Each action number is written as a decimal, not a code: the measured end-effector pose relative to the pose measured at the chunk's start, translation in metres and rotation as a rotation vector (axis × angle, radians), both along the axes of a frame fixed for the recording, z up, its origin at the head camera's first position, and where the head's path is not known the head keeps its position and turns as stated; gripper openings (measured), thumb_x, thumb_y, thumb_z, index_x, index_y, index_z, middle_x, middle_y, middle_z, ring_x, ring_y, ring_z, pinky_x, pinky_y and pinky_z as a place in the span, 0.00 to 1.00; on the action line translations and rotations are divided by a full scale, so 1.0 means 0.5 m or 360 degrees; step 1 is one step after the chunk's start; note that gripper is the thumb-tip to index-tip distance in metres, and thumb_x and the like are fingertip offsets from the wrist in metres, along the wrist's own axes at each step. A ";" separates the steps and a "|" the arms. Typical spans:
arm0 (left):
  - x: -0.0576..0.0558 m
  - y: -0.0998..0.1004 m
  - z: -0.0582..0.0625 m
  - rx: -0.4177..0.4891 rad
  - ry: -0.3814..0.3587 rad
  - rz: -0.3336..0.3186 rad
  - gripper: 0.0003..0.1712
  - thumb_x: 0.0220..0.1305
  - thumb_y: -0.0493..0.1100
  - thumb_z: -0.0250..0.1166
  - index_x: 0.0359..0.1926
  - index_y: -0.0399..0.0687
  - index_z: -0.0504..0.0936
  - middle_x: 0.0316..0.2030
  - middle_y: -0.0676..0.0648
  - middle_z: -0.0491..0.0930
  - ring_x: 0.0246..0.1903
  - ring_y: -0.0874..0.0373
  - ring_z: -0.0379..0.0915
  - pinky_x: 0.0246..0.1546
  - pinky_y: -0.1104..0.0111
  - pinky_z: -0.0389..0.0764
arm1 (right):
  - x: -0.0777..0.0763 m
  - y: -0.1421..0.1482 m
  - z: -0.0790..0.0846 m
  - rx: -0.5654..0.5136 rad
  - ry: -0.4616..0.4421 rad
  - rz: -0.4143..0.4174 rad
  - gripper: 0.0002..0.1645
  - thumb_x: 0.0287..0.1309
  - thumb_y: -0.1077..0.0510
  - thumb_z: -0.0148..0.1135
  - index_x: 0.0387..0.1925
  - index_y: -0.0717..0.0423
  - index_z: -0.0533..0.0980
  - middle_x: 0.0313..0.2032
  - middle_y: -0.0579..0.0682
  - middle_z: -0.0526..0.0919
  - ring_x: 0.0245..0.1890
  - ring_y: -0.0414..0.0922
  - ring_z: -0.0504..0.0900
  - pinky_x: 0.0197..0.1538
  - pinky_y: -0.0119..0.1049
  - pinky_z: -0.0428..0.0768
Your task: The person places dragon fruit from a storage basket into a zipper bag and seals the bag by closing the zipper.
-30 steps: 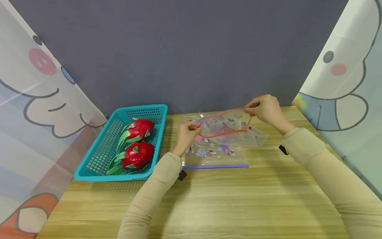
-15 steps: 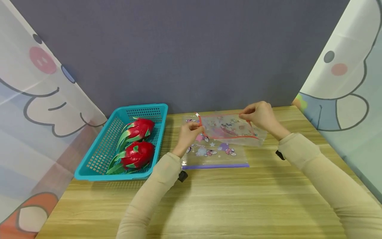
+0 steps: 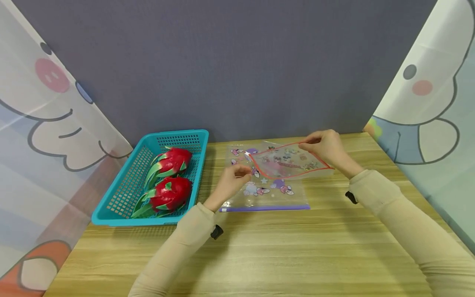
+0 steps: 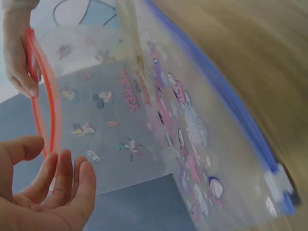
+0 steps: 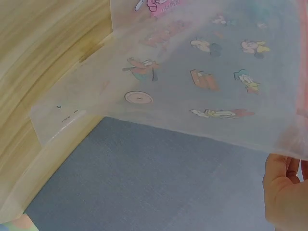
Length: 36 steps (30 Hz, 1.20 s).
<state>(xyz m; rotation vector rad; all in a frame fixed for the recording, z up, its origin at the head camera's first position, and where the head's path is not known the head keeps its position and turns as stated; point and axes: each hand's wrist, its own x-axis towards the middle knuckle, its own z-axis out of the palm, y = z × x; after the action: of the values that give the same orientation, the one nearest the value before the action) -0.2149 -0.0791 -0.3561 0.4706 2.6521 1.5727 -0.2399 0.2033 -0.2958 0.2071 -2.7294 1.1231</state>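
Observation:
A clear zip bag with red edging and small cartoon prints hangs tilted, its mouth partly spread. My right hand pinches the far red edge of that bag between thumb and fingers. Just left of the bag is my left hand; in the left wrist view its thumb and fingers are apart, with nothing between them. Beneath the red-edged bag, a second clear zip bag with a purple strip lies flat on the table. Its white slider shows at one end of the strip.
To the left stands a turquoise basket holding two red dragon fruits with green leaves. A dark grey panel rises behind the wooden table. Printed curtains flank both sides.
My left hand has let go of the red-edged bag's left side and drawn back slightly left and down. My right hand still holds the bag, whose mouth has changed shape.

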 end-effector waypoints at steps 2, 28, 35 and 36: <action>0.018 -0.009 0.006 -0.0086 0.0079 -0.0050 0.11 0.60 0.36 0.60 0.44 0.38 0.80 0.41 0.41 0.82 0.40 0.52 0.78 0.44 0.65 0.78 | 0.001 -0.001 0.000 -0.0006 0.0000 0.0006 0.11 0.51 0.53 0.66 0.32 0.57 0.83 0.29 0.53 0.85 0.27 0.45 0.80 0.29 0.35 0.76; 0.093 -0.205 0.110 -0.0616 0.1082 -0.0305 0.12 0.54 0.35 0.66 0.42 0.46 0.80 0.40 0.52 0.80 0.31 0.63 0.75 0.29 0.72 0.77 | 0.013 -0.002 0.001 0.0005 0.0031 0.0000 0.11 0.51 0.53 0.66 0.32 0.58 0.83 0.27 0.52 0.85 0.23 0.40 0.78 0.28 0.34 0.75; 0.072 -0.288 0.118 -0.0804 0.1091 -0.0205 0.15 0.51 0.33 0.68 0.43 0.43 0.80 0.42 0.48 0.80 0.43 0.55 0.75 0.40 0.60 0.79 | 0.012 -0.004 0.003 -0.0010 0.0039 0.0002 0.11 0.51 0.53 0.66 0.32 0.57 0.83 0.27 0.51 0.85 0.24 0.43 0.79 0.28 0.34 0.75; 0.070 -0.299 0.116 -0.0835 0.1088 -0.0185 0.16 0.51 0.34 0.68 0.43 0.43 0.80 0.42 0.47 0.80 0.44 0.54 0.74 0.41 0.59 0.79 | 0.012 -0.004 0.004 -0.0013 0.0035 0.0003 0.11 0.51 0.53 0.66 0.32 0.57 0.83 0.27 0.51 0.85 0.24 0.44 0.79 0.28 0.34 0.75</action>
<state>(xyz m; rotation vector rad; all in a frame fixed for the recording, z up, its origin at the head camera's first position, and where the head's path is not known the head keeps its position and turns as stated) -0.1797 -0.2287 -0.2980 1.2661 3.2474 0.6922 -0.2340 0.2015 -0.2940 0.2198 -2.7060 1.1255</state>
